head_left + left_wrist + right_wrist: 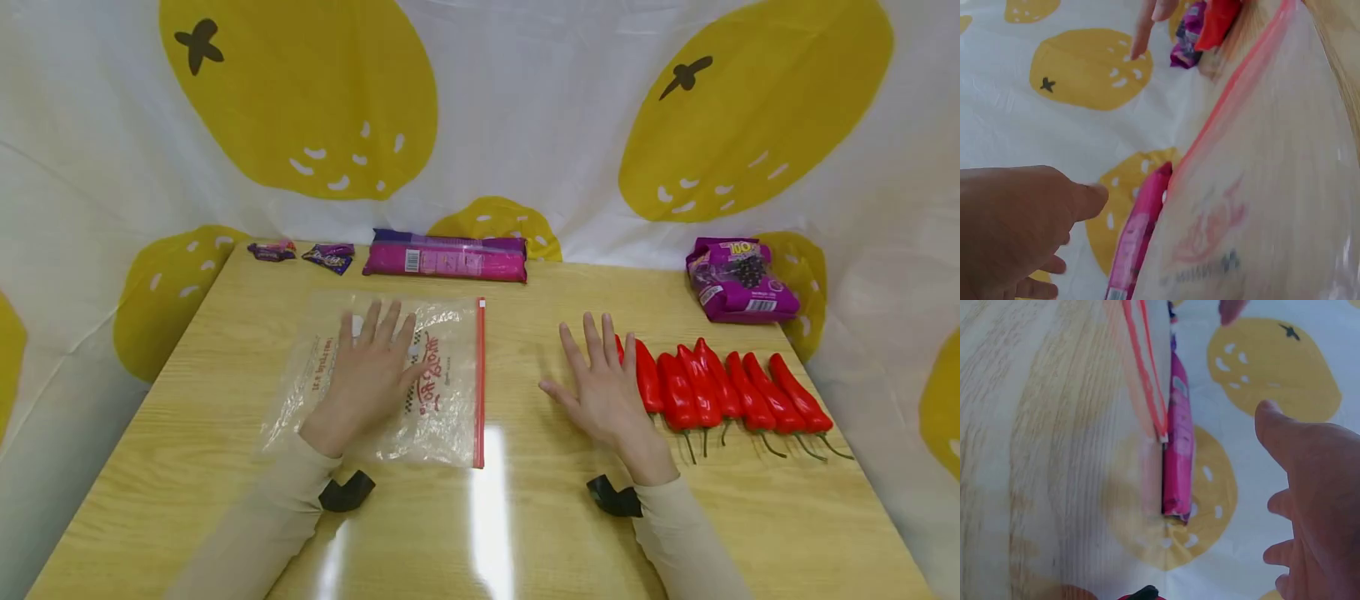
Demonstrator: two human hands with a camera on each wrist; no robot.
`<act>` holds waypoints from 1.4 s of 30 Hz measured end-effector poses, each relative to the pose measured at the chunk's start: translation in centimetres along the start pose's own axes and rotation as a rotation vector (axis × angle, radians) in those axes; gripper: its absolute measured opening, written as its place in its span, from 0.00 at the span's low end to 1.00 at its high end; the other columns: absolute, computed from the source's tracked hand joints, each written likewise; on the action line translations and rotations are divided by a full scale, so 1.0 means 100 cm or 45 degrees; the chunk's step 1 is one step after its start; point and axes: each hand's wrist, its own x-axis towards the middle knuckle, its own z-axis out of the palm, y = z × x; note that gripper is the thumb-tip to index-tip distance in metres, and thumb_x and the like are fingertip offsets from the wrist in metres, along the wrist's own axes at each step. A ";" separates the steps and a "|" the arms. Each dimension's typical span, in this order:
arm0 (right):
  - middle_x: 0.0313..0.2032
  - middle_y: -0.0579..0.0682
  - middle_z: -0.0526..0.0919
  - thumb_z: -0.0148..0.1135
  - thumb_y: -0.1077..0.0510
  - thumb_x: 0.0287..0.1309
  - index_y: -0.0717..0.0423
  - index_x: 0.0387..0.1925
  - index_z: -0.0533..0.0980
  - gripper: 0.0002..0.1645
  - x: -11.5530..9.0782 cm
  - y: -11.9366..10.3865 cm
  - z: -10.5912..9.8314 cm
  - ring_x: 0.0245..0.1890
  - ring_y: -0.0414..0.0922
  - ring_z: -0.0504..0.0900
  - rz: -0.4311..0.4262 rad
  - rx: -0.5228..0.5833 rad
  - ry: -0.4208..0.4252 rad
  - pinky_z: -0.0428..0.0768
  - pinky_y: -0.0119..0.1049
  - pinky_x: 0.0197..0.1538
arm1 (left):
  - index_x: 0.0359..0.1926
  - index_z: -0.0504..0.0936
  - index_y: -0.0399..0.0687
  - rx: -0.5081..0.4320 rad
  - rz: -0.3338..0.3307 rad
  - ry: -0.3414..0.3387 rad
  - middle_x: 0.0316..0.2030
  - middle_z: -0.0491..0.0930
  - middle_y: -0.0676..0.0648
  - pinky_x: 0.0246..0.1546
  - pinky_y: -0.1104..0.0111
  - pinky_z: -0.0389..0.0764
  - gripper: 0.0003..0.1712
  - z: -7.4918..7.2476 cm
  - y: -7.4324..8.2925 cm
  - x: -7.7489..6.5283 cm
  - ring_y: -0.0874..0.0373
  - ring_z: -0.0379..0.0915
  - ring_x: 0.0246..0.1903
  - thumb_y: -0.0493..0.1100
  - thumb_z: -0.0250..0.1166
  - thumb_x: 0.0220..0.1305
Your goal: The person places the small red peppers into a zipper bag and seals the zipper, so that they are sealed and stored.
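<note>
Bag [423, 417] lies below left hand [367, 379]; peppers [699, 392] beside right hand [606, 392].

On your worktop [540, 533], along the far edge: two wrapped sweets [272, 251] [328, 257], a magenta packet [447, 257], a grape-printed bag [741, 283].

A lane of tabletop [517, 367] runs between the zip bag [450, 383] and the right hand [606, 392]; red peppers [701, 392] block the right, while a pink packet [457, 257] (lying crosswise) partly bars the far end.
</note>
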 end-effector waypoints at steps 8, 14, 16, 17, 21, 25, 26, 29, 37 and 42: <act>0.70 0.61 0.44 0.44 0.30 0.57 0.49 0.70 0.48 0.47 0.002 -0.002 -0.009 0.69 0.58 0.32 -0.023 0.000 0.009 0.34 0.61 0.64 | 0.19 0.68 0.49 -0.434 -0.015 0.026 0.16 0.67 0.52 0.15 0.67 0.65 0.16 0.013 0.066 0.014 0.58 0.63 0.16 0.48 0.56 0.62; 0.70 0.61 0.46 0.46 0.31 0.56 0.49 0.70 0.51 0.46 -0.002 -0.005 -0.009 0.70 0.58 0.33 -0.030 0.020 0.031 0.32 0.59 0.65 | 0.12 0.66 0.50 -0.400 -0.082 -0.136 0.11 0.66 0.51 0.10 0.65 0.61 0.24 0.038 0.087 0.017 0.57 0.61 0.11 0.53 0.53 0.62; 0.69 0.61 0.47 0.48 0.32 0.56 0.49 0.69 0.52 0.46 -0.003 -0.006 -0.008 0.70 0.59 0.35 -0.037 0.015 0.054 0.31 0.59 0.65 | 0.12 0.67 0.50 -0.395 -0.118 -0.185 0.11 0.67 0.50 0.10 0.65 0.62 0.25 0.043 0.088 0.017 0.57 0.62 0.11 0.56 0.52 0.63; 0.69 0.61 0.47 0.48 0.32 0.56 0.50 0.69 0.52 0.46 -0.003 -0.006 -0.008 0.69 0.59 0.35 -0.041 0.013 0.065 0.31 0.58 0.65 | 0.12 0.67 0.50 -0.395 -0.129 -0.203 0.11 0.67 0.50 0.10 0.65 0.62 0.26 0.044 0.088 0.017 0.57 0.62 0.11 0.57 0.52 0.62; 0.69 0.61 0.48 0.48 0.32 0.56 0.49 0.69 0.53 0.46 -0.003 -0.005 -0.007 0.69 0.59 0.36 -0.054 0.002 0.089 0.29 0.57 0.65 | 0.11 0.67 0.50 -0.392 -0.139 -0.189 0.11 0.67 0.49 0.09 0.64 0.62 0.24 0.047 0.087 0.018 0.56 0.63 0.11 0.54 0.53 0.61; 0.69 0.60 0.48 0.47 0.32 0.56 0.49 0.69 0.53 0.45 -0.002 -0.007 -0.007 0.70 0.59 0.37 -0.073 0.025 0.092 0.32 0.58 0.65 | 0.12 0.67 0.49 -0.393 -0.110 -0.158 0.12 0.68 0.49 0.09 0.63 0.62 0.20 0.048 0.083 0.019 0.56 0.63 0.12 0.47 0.53 0.60; 0.69 0.60 0.49 0.48 0.33 0.57 0.50 0.69 0.54 0.44 -0.002 -0.008 -0.007 0.70 0.59 0.38 -0.088 0.042 0.087 0.35 0.59 0.65 | 0.12 0.67 0.49 -0.405 -0.104 -0.154 0.12 0.68 0.49 0.09 0.64 0.62 0.19 0.048 0.082 0.019 0.56 0.62 0.12 0.45 0.53 0.59; 0.67 0.60 0.55 0.55 0.40 0.57 0.53 0.67 0.58 0.41 -0.002 -0.017 -0.006 0.69 0.59 0.46 -0.195 0.112 0.097 0.44 0.59 0.65 | 0.14 0.67 0.50 -0.426 -0.073 -0.112 0.12 0.68 0.50 0.10 0.65 0.62 0.17 0.044 0.078 0.018 0.58 0.63 0.12 0.43 0.53 0.58; 0.62 0.54 0.66 0.60 0.53 0.56 0.57 0.65 0.60 0.37 -0.007 -0.065 0.006 0.61 0.48 0.67 -0.610 0.369 0.160 0.64 0.42 0.62 | 0.14 0.67 0.50 -0.488 -0.035 0.054 0.11 0.66 0.53 0.14 0.68 0.65 0.15 0.014 0.073 0.014 0.59 0.62 0.13 0.41 0.56 0.56; 0.64 0.53 0.64 0.57 0.53 0.57 0.58 0.68 0.53 0.40 -0.011 -0.073 0.012 0.62 0.46 0.65 -0.647 0.396 0.134 0.63 0.39 0.63 | 0.15 0.68 0.50 -0.530 -0.043 0.028 0.11 0.65 0.53 0.15 0.70 0.64 0.15 0.008 0.070 0.012 0.60 0.61 0.13 0.40 0.55 0.57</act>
